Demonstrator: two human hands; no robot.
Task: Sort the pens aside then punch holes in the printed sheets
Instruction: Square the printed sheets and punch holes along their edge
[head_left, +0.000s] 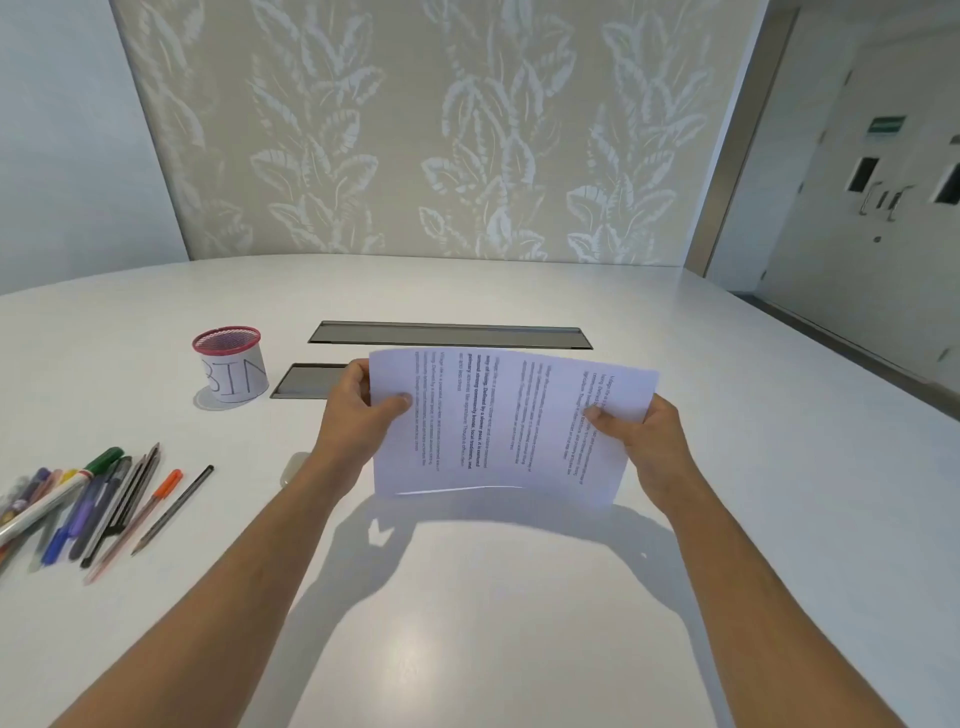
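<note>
The printed sheets (509, 426) stand on their lower edge on the white table, held upright and slightly bowed, with the text running sideways. My left hand (358, 410) grips their left edge, thumb on the front. My right hand (644, 436) grips the right edge the same way. Several pens and pencils (88, 504) lie in a loose pile at the left of the table, apart from both hands. No hole punch is in view.
A pink mesh cup (231, 371) wrapped in paper marked "BIN" stands at the back left. Two grey cable hatches (449, 335) are set into the white table (467, 623) behind the sheets. A small pale object (293, 467) lies by my left wrist.
</note>
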